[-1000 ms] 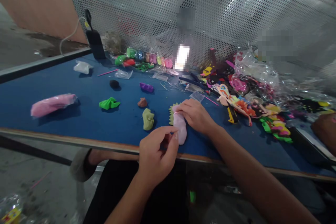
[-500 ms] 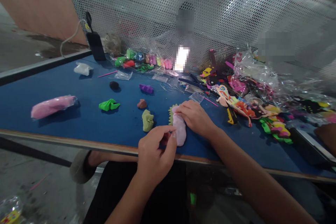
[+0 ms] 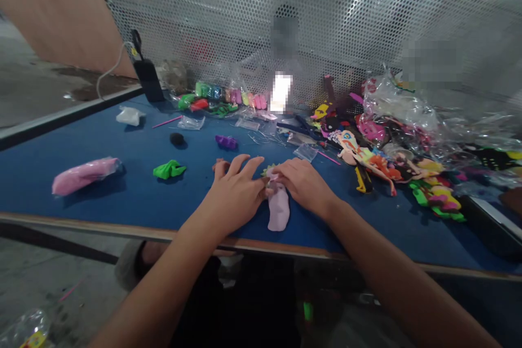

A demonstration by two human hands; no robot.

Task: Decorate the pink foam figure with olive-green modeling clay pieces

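The fingers point(image 3: 237, 162) of the left hand point(image 3: 230, 196) fan apart, three of them lifted and pointing towards the table's far edge, while the fingertips on its inner side meet the left flank of a pale lilac, rounded, elongated piece of soft modelling clay point(image 3: 278, 212); whether these pinch it or only press on it, I cannot tell; the left forearm slants in from below, crossing the front edge of the blue-topped table point(image 3: 122, 201), with the back of the hand upward; the right hand point(image 3: 308, 184) comes over that same edge from the right, its forearm angled inward and its wrist low; the lilac piece lies flat between the hands, close to the table's front edge, its broad near end uncovered; its far end sits under the right fingertips, which are curled and bunched together on it, the thumb hidden; an olive-green, zigzag-edged strip of clay point(image 3: 266, 171) shows beside that far end, between the two hands, partly covered by the fingers.
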